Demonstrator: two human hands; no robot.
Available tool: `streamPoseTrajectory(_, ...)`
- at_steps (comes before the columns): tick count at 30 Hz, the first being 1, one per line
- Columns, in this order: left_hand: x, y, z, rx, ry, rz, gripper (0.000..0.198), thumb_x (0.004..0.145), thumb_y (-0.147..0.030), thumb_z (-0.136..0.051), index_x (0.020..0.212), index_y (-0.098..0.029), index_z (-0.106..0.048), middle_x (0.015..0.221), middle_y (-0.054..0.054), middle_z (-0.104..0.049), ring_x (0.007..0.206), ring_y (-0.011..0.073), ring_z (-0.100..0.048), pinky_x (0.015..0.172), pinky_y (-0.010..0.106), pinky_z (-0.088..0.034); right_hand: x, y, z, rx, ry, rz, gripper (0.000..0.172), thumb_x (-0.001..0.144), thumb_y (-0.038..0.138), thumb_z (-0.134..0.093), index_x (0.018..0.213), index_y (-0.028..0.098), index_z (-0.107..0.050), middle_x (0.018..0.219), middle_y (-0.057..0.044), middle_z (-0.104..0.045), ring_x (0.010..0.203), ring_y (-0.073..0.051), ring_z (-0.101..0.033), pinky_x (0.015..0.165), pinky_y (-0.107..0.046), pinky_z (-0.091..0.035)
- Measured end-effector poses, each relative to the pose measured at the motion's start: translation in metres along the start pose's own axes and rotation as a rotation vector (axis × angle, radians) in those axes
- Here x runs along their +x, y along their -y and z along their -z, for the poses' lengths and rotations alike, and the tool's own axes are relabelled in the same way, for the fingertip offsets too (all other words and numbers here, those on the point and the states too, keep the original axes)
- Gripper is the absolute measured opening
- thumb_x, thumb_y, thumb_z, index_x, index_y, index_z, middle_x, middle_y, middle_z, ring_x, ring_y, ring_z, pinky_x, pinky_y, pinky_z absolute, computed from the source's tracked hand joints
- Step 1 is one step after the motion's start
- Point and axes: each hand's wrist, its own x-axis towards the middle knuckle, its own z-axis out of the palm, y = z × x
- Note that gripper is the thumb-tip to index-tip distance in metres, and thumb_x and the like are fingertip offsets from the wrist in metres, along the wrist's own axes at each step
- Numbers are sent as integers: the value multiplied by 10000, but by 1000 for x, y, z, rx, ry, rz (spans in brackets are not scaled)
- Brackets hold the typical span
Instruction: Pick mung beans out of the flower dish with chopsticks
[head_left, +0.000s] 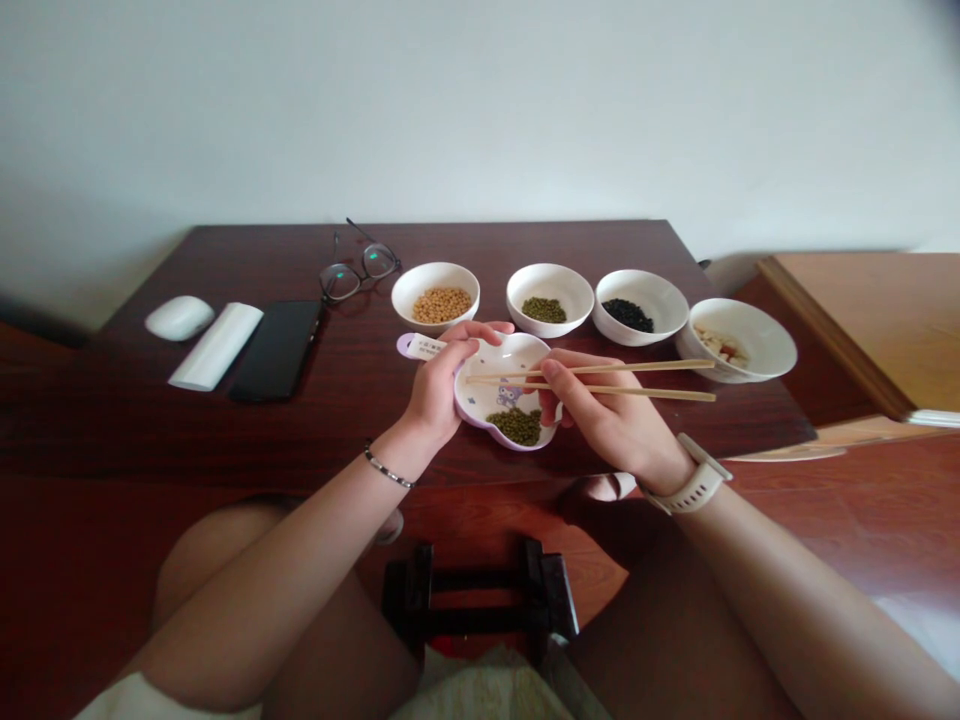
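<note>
My left hand [439, 388] grips the rim of a white flower-shaped dish [480, 400] with a small cartoon print. Green mung beans [514, 426] lie in its near part. My right hand [600, 412] holds wooden chopsticks [630, 378] level above the dish, and their tips reach its left side. Behind the hands stand several white bowls: soybeans [442, 304], green beans [545, 310], black beans [628, 315], and pale pieces with some red [721, 345]. The chopsticks pass just in front of the last bowl.
Glasses [358, 267], a black phone [276, 350], a white case [216, 346] and a white mouse [179, 318] lie on the dark wooden table [187, 425]. A small lilac-and-white object [421, 346] pokes out by my left hand. A dark stand [480, 595] sits below.
</note>
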Motion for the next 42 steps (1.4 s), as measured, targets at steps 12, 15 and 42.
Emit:
streamPoseTrajectory(12, 0, 2, 2, -22, 19, -27, 123, 872, -267, -647, 858, -202, -749, 1257, 70, -796, 1292, 338, -690, 1180, 511, -475, -1, -1, -3, -24, -52, 2, 551, 1150, 569, -437, 828, 198, -687, 810, -53, -712, 734, -183, -656, 701, -321, -503)
streamPoseTrajectory(15, 1, 3, 4, -23, 34, -25, 137, 883, -260, -625, 867, -209, -751, 1259, 60, -798, 1290, 328, -692, 1177, 508, -478, -1, 0, -3, -20, -53, 8, 535, 1151, 564, -440, 829, 203, -668, 817, -51, -706, 732, -180, -651, 701, -321, -502)
streamPoseTrajectory(42, 0, 4, 2, -24, 5, -21, 150, 898, -259, -626, 826, -208, -748, 1224, 65, -796, 1167, 284, -717, 1068, 449, -519, -2, -9, -2, 156, -11, -87, 458, 1137, 602, -417, 1237, 249, -690, 807, -10, -635, 678, -176, -576, 596, -311, -457)
